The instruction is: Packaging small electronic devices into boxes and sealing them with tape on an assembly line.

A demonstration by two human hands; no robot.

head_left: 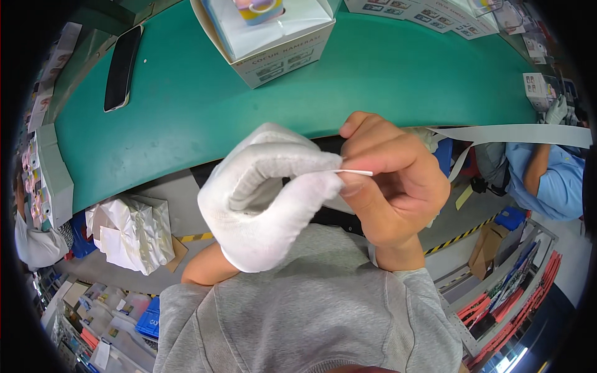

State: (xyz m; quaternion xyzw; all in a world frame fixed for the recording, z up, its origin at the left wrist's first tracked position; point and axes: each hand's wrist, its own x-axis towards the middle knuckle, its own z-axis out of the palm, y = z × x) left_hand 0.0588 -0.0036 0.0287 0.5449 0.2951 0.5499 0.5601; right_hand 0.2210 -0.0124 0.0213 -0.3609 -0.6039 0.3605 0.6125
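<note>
My left hand (267, 193), in a white knit glove, is closed in a pinch with thumb and forefinger meeting. My bare right hand (392, 180) pinches too, its thumb and forefinger close to the gloved fingertips. Between the two pinches runs a thin white strip (357, 172), seen nearly edge-on, so its exact kind is unclear. Both hands are held in front of my body, over the near edge of the green table (398, 81).
An open printed carton (283, 59) with a colourful toy in it stands at the far middle. A black phone (123, 68) lies far left. More boxes (429, 15) line the far right. Crumpled silvery wrapping (134, 236) is below the table. A person in blue (553, 180) sits at right.
</note>
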